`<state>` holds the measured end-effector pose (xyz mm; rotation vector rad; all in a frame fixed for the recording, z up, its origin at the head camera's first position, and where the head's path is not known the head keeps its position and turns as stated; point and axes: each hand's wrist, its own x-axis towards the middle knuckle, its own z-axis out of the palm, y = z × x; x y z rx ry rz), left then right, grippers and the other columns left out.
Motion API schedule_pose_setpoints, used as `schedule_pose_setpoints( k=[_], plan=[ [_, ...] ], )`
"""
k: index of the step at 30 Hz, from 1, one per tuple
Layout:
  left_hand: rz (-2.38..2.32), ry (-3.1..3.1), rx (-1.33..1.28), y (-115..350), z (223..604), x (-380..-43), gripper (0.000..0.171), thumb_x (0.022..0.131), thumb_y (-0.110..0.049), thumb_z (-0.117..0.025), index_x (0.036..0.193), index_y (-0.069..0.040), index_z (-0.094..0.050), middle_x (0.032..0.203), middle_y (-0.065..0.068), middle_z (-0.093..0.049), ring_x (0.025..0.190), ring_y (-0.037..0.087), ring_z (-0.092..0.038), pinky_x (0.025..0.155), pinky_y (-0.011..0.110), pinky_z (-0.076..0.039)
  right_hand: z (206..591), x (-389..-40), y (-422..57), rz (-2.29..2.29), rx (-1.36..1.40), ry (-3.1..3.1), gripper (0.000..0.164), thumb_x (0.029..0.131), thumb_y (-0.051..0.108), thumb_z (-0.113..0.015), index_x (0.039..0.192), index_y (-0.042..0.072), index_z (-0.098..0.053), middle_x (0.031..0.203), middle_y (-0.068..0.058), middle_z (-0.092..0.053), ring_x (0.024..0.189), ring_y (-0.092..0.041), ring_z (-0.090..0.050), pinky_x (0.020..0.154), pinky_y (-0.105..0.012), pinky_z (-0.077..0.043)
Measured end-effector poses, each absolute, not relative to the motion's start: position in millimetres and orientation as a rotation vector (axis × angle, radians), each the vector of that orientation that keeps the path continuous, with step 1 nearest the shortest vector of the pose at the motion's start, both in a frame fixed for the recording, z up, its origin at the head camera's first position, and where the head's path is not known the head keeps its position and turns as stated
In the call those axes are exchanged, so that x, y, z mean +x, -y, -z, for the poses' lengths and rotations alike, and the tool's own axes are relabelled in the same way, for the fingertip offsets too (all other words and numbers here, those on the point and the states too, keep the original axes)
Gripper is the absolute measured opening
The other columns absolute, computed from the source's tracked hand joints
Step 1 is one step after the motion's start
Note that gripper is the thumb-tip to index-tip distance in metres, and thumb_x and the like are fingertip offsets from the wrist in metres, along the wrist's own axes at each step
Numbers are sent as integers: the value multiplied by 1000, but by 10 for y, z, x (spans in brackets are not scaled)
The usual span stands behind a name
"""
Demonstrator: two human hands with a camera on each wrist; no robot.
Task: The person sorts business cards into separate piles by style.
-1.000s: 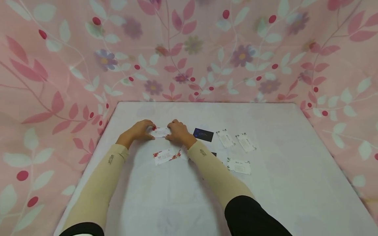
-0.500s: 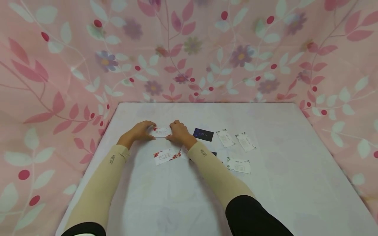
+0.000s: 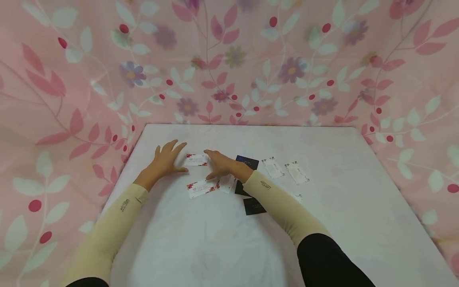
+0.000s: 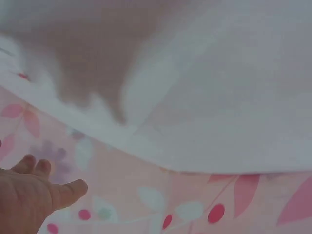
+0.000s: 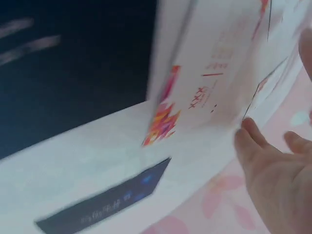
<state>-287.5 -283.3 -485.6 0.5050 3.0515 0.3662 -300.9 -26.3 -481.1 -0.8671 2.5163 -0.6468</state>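
Note:
A white business card with red flowers (image 3: 196,160) lies flat on the table between the two hands. To its left is my left hand (image 3: 164,161), fingers spread and holding nothing. My right hand (image 3: 221,164) hovers at the card's right side, its fingers extended and apart from the thumb. Below lie a second red-flowered card (image 3: 201,189) and a third one (image 3: 226,183) touching or overlapping its right end. In the right wrist view my right hand (image 5: 278,170) has loose fingers near a card's edge; whether they touch it cannot be told.
Right of the hands lie dark cards, an upper one (image 3: 248,162) and a lower one (image 3: 254,206), partly hidden by the right arm. Two white cards with grey-green sprigs (image 3: 273,167) (image 3: 297,173) lie further right. A floral curtain (image 3: 229,59) stands behind the white table (image 3: 358,223).
Both hands have let go of the upper red-flowered card. The left hand has spread its fingers and drawn left; the right has shifted right and slightly down. The card stays put.

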Motion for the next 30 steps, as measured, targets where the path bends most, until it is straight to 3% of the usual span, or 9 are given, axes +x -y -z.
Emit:
schedule_pose_setpoints(
  k=[8, 12, 17, 20, 25, 30],
  plan=[
    [-411, -3032, 763, 2755, 4649, -2409, 110, 66, -56, -86, 154, -17, -31, 158, 23, -27, 143, 46, -27, 107, 76, -18, 4726, -2740, 140, 592, -1088, -2543, 93, 77, 32, -86, 154, 18, -34, 157, -10, -31, 144, -26, -34, 117, -42, -33],
    [-422, -2991, 833, 2664, 4687, -2230, 103, 65, -53, -87, 149, -13, -41, 151, 18, -43, 138, 41, -41, 105, 76, -24, 4766, -2647, 140, 536, -1152, -2577, 92, 74, 35, -87, 151, 17, -40, 150, -9, -38, 135, -24, -42, 113, -39, -38],
    [-473, -2913, 805, 2578, 4850, -2092, 94, 65, -50, -89, 140, -8, -51, 137, 15, -58, 126, 36, -55, 103, 63, -40, 4826, -2556, 152, 454, -1138, -2590, 83, 75, 40, -86, 145, 16, -48, 143, -7, -46, 127, -22, -49, 109, -38, -41],
    [-479, -2873, 737, 2564, 4948, -2059, 91, 65, -52, -88, 138, -9, -54, 132, 15, -59, 120, 36, -57, 98, 55, -47, 4874, -2542, 158, 431, -1113, -2568, 79, 77, 40, -84, 144, 17, -50, 141, -5, -49, 126, -21, -49, 108, -38, -42],
    [-470, -2872, 698, 2562, 5042, -2045, 74, 67, -49, -88, 127, -11, -64, 125, 14, -60, 113, 36, -56, 90, 54, -50, 4942, -2556, 209, 381, -1116, -2542, 74, 79, 40, -83, 142, 16, -52, 140, -4, -52, 124, -22, -49, 106, -40, -42],
    [-486, -2878, 707, 2548, 5069, -2079, 59, 72, -42, -87, 118, -10, -70, 122, 13, -62, 112, 35, -56, 89, 54, -50, 4967, -2588, 232, 311, -1107, -2573, 68, 80, 42, -81, 138, 17, -56, 140, -3, -53, 123, -23, -50, 106, -39, -42]
  ],
)
